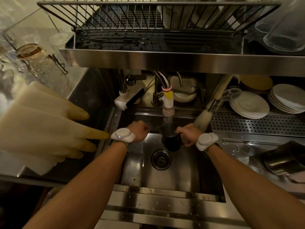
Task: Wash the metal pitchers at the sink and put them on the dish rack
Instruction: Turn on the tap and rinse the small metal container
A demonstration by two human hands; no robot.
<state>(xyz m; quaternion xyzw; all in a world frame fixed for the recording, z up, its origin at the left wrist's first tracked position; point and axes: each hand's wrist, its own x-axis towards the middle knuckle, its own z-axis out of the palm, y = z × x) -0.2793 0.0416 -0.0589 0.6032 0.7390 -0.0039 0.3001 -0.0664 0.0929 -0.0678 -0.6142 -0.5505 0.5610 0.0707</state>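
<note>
A dark metal pitcher (170, 140) hangs over the sink basin (186, 171), directly under the running tap (168, 105). Water streams into its mouth. My right hand (188, 134) grips the pitcher by its handle on the right side. To the left of the pitcher, my left hand (139, 131) is curled into a fist and holds nothing that I can see. Another metal pitcher (282, 160) lies on its side on the counter at the right. The wire dish rack (158, 20) stands on the shelf above the sink.
A drain (160, 159) sits in the middle of the basin. Rubber gloves (49, 128) hang over the left edge. A bottle brush (202, 119) leans at the back right, beside stacked white plates (250, 104). Glasses (285, 30) stand at the upper right.
</note>
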